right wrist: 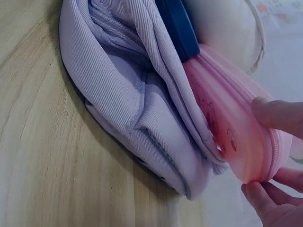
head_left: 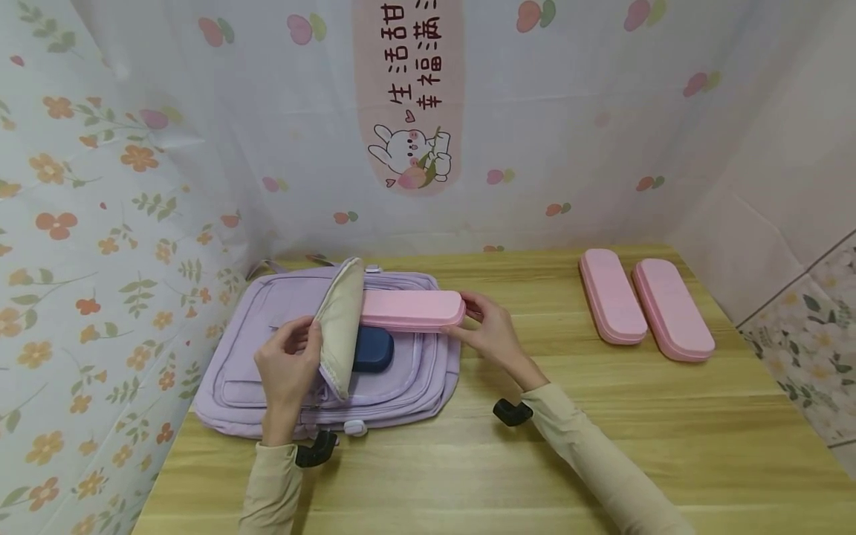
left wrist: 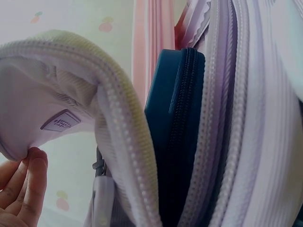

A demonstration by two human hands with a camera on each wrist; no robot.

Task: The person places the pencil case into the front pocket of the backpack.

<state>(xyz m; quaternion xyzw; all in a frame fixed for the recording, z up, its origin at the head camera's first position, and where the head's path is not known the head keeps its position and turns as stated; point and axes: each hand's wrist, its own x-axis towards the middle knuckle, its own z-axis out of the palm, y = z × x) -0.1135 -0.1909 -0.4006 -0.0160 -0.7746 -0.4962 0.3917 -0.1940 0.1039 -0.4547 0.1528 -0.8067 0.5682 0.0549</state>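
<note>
A lilac backpack lies flat on the table, its front pocket unzipped. My left hand pinches the edge of the pocket flap and holds it up, showing the cream lining. At the end of a pink pencil case, my right hand grips it between thumb and fingers. The far end of that case is hidden behind the flap, inside the pocket. Beside it sits a dark blue zipped case, partly in the pocket; the left wrist view shows this blue case close by the pocket's zipper.
Two more pink cases, one on the left and one on the right, lie side by side at the table's right. The wooden table meets patterned cloth walls at the back and left. A black wrist band piece sits at each sleeve.
</note>
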